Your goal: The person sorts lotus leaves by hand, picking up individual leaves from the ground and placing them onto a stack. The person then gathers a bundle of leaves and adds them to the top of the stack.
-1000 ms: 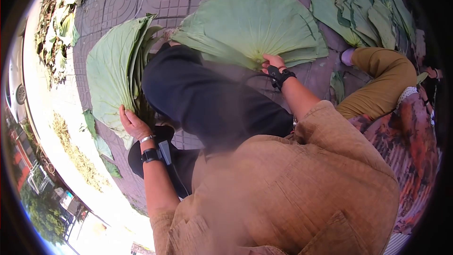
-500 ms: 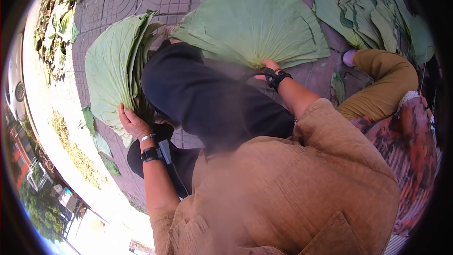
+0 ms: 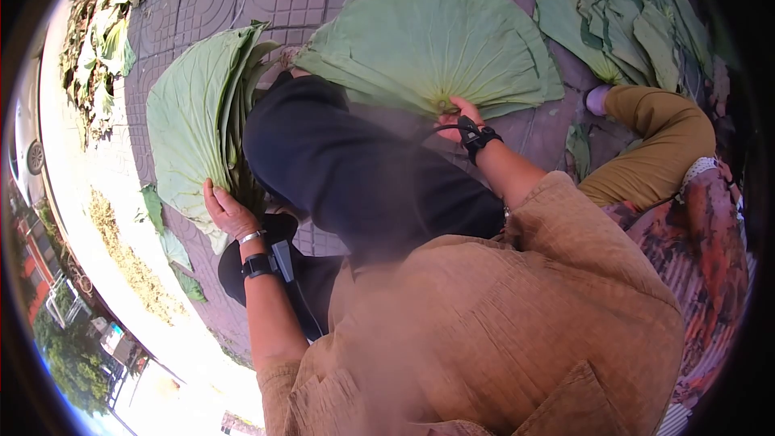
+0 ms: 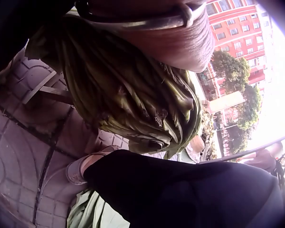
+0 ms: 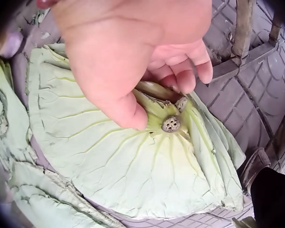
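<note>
A folded stack of large green leaves (image 3: 190,121) stands on edge at the left, against the dark-trousered leg. My left hand (image 3: 232,214) grips its lower end; in the left wrist view the bundled leaves (image 4: 133,99) show wrinkled folds below the hand, whose fingers are hidden. A wide fan of folded leaves (image 3: 436,40) lies on the paving beyond the knee. At its gathered edge is my right hand (image 3: 464,119). In the right wrist view the right hand (image 5: 133,61) has its thumb on the leaf beside the cut, holed stem (image 5: 171,124), fingers curled at the edge.
More leaves (image 3: 622,24) lie at the upper right, near another person's bent leg (image 3: 658,141) in brown trousers. Small leaf pieces (image 3: 173,249) rest on the paving at left. A stool-like frame (image 5: 256,59) stands near the right hand.
My right hand has shifted slightly and turned at the stem edge of the wide leaf fan, which has moved a little. The left hand has stayed in place on its stack.
</note>
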The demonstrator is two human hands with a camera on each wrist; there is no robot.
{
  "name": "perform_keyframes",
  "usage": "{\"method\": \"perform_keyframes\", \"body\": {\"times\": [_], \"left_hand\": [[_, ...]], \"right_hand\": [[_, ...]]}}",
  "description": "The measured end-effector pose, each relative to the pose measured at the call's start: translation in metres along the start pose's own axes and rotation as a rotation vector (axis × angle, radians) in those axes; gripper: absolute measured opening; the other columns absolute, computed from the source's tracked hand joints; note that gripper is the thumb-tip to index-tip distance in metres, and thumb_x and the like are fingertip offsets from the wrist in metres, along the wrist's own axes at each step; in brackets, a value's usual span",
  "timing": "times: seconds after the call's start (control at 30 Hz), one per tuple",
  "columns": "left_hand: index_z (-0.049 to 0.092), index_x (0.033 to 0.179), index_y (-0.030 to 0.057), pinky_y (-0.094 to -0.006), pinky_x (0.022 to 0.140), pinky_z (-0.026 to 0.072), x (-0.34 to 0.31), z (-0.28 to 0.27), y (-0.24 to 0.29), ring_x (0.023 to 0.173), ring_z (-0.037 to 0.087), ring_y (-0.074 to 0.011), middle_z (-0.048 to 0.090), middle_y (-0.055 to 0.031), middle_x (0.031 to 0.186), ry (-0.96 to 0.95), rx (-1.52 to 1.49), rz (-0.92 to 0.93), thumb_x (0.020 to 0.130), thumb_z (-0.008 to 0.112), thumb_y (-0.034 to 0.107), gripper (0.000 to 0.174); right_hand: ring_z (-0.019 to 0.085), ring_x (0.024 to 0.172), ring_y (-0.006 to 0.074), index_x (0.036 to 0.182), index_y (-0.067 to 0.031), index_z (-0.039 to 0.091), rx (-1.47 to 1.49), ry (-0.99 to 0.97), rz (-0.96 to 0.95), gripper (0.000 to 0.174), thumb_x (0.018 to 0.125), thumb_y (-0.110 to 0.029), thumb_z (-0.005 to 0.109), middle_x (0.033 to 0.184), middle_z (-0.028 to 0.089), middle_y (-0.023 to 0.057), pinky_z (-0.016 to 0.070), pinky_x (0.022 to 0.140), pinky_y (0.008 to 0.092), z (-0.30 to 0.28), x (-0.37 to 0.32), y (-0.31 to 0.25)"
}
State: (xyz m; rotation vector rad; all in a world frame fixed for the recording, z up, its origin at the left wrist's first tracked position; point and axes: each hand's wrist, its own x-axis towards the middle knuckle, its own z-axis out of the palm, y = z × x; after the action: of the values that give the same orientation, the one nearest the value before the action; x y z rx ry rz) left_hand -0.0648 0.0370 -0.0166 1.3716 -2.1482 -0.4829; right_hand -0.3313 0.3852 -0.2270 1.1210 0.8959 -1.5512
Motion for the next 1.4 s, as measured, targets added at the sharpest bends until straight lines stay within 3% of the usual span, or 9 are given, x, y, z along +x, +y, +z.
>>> {"method": "perform_keyframes", "body": {"times": [0.03, 0.13, 0.23, 0.33, 0.43, 0.63, 0.73, 1.07, 1.4], "left_hand": [[0.053, 0.111, -0.0019, -0.0336, 0.093, 0.0349, 0.0, 0.0, 0.0, 0.105, 0.049, -0.0281, 0.054, -0.017, 0.113, 0.002, -0.001, 0.002, 0.088, 0.042, 0.026, 0.038], [0.053, 0.111, -0.0021, -0.0337, 0.093, 0.0351, 0.0, 0.0, -0.001, 0.105, 0.049, -0.0281, 0.054, -0.0171, 0.113, 0.007, -0.001, 0.005, 0.088, 0.042, 0.026, 0.038], [0.053, 0.111, -0.0021, -0.0337, 0.093, 0.0349, -0.001, -0.001, 0.0, 0.105, 0.049, -0.0283, 0.054, -0.0171, 0.113, 0.011, -0.009, 0.002, 0.088, 0.042, 0.025, 0.037], [0.053, 0.111, -0.002, -0.034, 0.093, 0.0347, -0.001, 0.0, 0.0, 0.105, 0.049, -0.0283, 0.054, -0.017, 0.112, 0.02, -0.04, -0.003, 0.087, 0.043, 0.024, 0.037], [0.053, 0.11, -0.002, -0.0342, 0.093, 0.0347, 0.0, 0.0, -0.002, 0.105, 0.049, -0.0281, 0.054, -0.0167, 0.112, 0.023, -0.037, 0.004, 0.087, 0.043, 0.023, 0.036], [0.054, 0.109, -0.0023, -0.0346, 0.092, 0.0353, 0.001, 0.0, -0.005, 0.104, 0.049, -0.0286, 0.054, -0.0172, 0.111, 0.038, -0.046, 0.03, 0.086, 0.044, 0.021, 0.034], [0.054, 0.109, -0.0022, -0.035, 0.092, 0.0354, 0.001, 0.0, -0.006, 0.104, 0.049, -0.0296, 0.054, -0.0178, 0.111, 0.05, -0.039, 0.039, 0.086, 0.045, 0.02, 0.033], [0.056, 0.105, -0.0006, -0.0389, 0.088, 0.0386, 0.002, -0.002, -0.01, 0.1, 0.052, -0.0344, 0.055, -0.0207, 0.107, 0.12, 0.004, 0.148, 0.083, 0.049, 0.018, 0.03], [0.056, 0.106, 0.0032, -0.0401, 0.091, 0.0367, 0.0, -0.012, -0.003, 0.105, 0.049, -0.0337, 0.054, -0.0202, 0.109, 0.136, 0.074, 0.134, 0.083, 0.05, 0.024, 0.032]], "right_hand": [[0.051, 0.071, 0.0237, 0.094, -0.0082, 0.054, 0.038, -0.09, 0.008, 0.028, 0.081, -0.033, 0.054, 0.078, 0.057, 0.0096, 0.0414, 0.073, 0.0419, 0.003, -0.005, -0.003], [0.052, 0.083, 0.0266, 0.103, -0.0055, 0.05, 0.064, -0.033, 0.015, 0.036, 0.08, -0.032, 0.057, 0.094, 0.055, 0.0138, 0.0402, 0.081, 0.0467, 0.015, -0.019, -0.008], [0.05, 0.096, 0.026, 0.111, -0.0023, 0.043, 0.112, -0.091, 0.04, 0.042, 0.083, -0.033, 0.051, 0.112, 0.045, 0.0145, 0.0373, 0.09, 0.0477, 0.028, -0.03, -0.008], [0.046, 0.106, 0.0292, 0.114, 0.0002, 0.041, 0.173, -0.21, -0.018, 0.042, 0.085, -0.029, 0.049, 0.118, 0.043, 0.0173, 0.0352, 0.093, 0.0493, 0.038, -0.037, -0.008], [0.045, 0.107, 0.0313, 0.115, 0.0004, 0.04, 0.22, -0.186, 0.053, 0.043, 0.085, -0.028, 0.05, 0.12, 0.042, 0.0187, 0.0366, 0.092, 0.049, 0.041, -0.039, -0.018], [0.036, 0.116, 0.0363, 0.117, 0.0022, 0.037, 0.108, -0.244, -0.138, 0.046, 0.083, -0.022, 0.055, 0.122, 0.038, 0.021, 0.0326, 0.095, 0.0528, 0.049, -0.048, -0.029], [0.042, 0.111, 0.0349, 0.113, 0.0, 0.041, 0.094, -0.133, -0.179, 0.04, 0.082, -0.021, 0.055, 0.116, 0.045, 0.0186, 0.0367, 0.091, 0.0524, 0.065, -0.07, -0.039], [0.048, 0.103, 0.0333, 0.107, -0.0027, 0.045, 0.077, -0.178, -0.386, 0.033, 0.082, -0.022, 0.055, 0.113, 0.047, 0.0164, 0.0414, 0.084, 0.0497, 0.092, -0.119, -0.093], [0.055, 0.088, 0.0294, 0.093, -0.0044, 0.053, -0.035, -0.361, -0.59, 0.023, 0.081, -0.023, 0.057, 0.094, 0.058, 0.0122, 0.0445, 0.078, 0.0471, 0.164, -0.22, -0.136]]}}
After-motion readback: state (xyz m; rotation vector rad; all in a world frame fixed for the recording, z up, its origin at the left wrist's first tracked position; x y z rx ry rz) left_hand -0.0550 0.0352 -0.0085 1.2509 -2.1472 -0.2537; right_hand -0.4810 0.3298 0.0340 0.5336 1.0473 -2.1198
